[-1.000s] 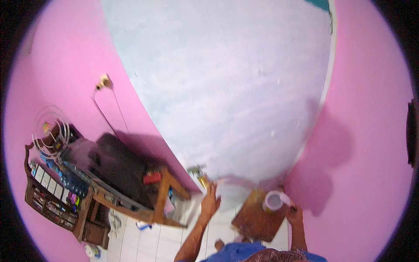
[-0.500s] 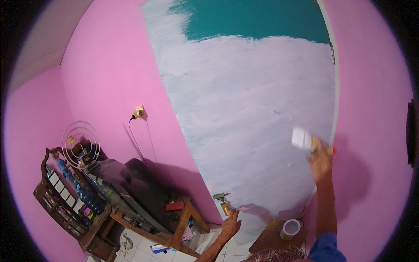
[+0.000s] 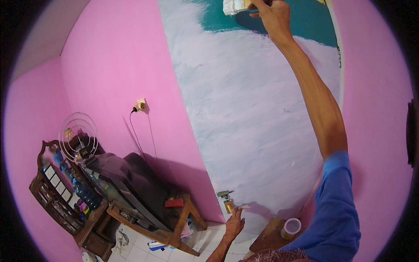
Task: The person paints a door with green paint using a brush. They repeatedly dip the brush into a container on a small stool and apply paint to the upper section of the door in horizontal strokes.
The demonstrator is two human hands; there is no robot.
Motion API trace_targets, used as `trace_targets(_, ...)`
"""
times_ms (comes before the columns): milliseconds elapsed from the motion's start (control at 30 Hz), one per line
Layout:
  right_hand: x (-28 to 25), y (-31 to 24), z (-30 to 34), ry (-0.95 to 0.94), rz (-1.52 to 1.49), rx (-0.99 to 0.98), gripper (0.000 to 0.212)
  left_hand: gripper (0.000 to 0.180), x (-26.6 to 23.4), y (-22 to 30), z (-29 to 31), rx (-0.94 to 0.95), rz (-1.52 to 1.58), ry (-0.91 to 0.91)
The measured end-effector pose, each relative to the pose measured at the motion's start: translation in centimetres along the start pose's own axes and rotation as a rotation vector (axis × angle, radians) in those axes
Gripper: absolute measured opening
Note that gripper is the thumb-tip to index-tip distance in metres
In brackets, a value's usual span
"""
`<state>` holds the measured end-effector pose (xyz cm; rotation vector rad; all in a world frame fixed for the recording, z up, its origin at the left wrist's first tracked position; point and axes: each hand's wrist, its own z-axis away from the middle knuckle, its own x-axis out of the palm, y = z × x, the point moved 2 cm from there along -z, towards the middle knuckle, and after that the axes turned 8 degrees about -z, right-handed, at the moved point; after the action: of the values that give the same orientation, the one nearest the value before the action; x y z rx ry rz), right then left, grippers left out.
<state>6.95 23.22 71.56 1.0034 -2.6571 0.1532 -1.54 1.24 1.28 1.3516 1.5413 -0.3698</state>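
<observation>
My right hand [image 3: 276, 19] is raised to the top of the view, closed around a wide paintbrush [image 3: 235, 6] with white-coated bristles. The brush is against or just in front of the teal part of the door [image 3: 257, 105], by the upper edge of the whitish paint. Most of the door below is covered with streaky whitish paint. Low on the door, my left hand [image 3: 235, 225] has its fingers stretched out, just below the brass lock and handle [image 3: 227, 203]. Whether the fingertips touch the door is hard to tell.
A clear plastic tub [image 3: 291, 228] stands on a wooden stool [image 3: 268, 238] at lower right. On the left are a large dark television [image 3: 135, 183] on a wooden stand, a ring antenna [image 3: 78, 137] and a carved cabinet [image 3: 54, 192]. A wall socket [image 3: 141, 105] holds a plug.
My right hand has swung up and left with the paintbrush, from the door's right edge to the teal area. My left hand stays below the lock.
</observation>
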Motion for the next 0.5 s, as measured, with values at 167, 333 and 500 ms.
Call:
trace_targets(167, 1.5, 2.8, -1.4, 0.008, 0.068, -0.044, 0.026, 0.06, -0.3, 0.1, 0.3, -0.042, -0.008, -0.026)
trace_targets(333, -3.6, 2.8, -4.4, 0.094, 0.209, -0.145, 0.025, 0.06, -0.2, 0.1, -1.0, 0.026, 0.032, -0.003)
trace_targets(500, -7.4, 5.0, -4.9, 0.173, 0.478, -0.091, 0.025, 0.064, -1.0, 0.0, 0.0, -0.067, 0.05, -0.113)
